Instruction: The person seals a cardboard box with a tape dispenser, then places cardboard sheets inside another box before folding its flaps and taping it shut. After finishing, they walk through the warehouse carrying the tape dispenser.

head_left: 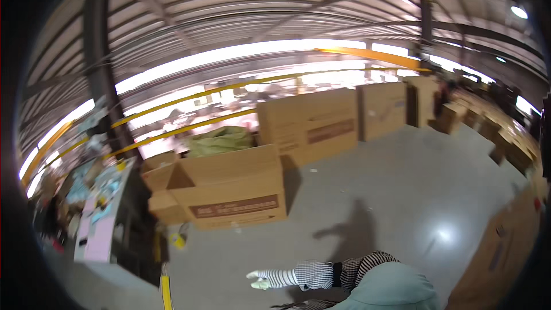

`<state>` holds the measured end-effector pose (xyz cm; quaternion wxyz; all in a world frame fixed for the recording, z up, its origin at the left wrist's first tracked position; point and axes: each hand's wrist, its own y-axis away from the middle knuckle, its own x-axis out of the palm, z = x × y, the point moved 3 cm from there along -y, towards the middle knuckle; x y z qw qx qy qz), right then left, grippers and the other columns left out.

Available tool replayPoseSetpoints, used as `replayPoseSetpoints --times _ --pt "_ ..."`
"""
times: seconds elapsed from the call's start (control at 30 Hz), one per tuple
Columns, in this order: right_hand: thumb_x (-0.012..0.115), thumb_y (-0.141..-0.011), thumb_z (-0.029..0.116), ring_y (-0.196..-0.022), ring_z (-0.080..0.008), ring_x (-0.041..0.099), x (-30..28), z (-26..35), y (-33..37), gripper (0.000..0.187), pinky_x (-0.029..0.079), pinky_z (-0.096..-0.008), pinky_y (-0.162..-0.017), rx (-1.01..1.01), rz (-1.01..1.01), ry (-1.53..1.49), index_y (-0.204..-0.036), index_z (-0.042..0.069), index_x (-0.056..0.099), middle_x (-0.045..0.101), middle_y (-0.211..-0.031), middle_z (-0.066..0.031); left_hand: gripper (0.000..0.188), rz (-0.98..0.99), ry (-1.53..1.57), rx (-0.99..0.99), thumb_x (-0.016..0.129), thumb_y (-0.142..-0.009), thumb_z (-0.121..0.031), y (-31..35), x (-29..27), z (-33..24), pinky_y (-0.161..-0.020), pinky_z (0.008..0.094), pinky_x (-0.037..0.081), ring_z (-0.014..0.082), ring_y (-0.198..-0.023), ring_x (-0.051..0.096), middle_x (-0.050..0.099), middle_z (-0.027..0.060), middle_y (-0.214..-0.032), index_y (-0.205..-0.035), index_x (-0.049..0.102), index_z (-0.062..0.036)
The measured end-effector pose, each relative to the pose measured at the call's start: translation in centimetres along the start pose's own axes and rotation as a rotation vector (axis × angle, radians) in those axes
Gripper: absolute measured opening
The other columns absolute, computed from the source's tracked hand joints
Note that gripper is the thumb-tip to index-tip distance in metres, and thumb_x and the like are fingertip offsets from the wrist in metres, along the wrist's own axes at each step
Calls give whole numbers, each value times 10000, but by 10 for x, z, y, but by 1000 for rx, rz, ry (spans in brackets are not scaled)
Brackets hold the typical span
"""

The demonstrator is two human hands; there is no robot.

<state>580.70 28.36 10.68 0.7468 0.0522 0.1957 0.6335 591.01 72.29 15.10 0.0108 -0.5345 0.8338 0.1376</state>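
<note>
My right hand (259, 280), in a pale glove, reaches toward the left above the floor. Its fingers are apart and nothing shows between them. A black-and-white striped sleeve (315, 275) covers that arm, crossed by a dark band. Part of a second dark striped sleeve (307, 305) shows at the lower edge; my left hand is out of sight. Pale green cloth (390, 290) of my clothing fills the bottom. Beyond the hand stands a large open cardboard box (229, 186) with a brown printed band.
Large flat cartons (310, 117) stand upright behind the open box, near a green sack (221, 140) and yellow rails (189, 97). A cluttered workbench (94, 227) is at left. A yellow post (166, 293) rises near me. More cartons (508, 143) line the right side.
</note>
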Motion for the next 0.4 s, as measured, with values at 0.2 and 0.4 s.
replayPoseSetpoints --times 0.2,0.4 --pt "605 -993 324 -1031 -174 634 38 74 -241 568 529 -331 -906 35 -251 -66 -1450 36 432 653 -1195 -99 409 439 -406 523 560 -966 -216 -364 -40 -37 -1061 360 429 314 -1277 515 516 180 -1423 -1330 573 -31" --pt "743 -878 182 -1082 -229 624 170 198 -569 574 515 -364 -967 -195 -19 26 -1374 9 511 651 -1205 -153 493 381 40 -222 677 -955 -266 -523 -226 26 -1084 293 376 175 -1255 536 603 159 -1346 -1373 564 -30"
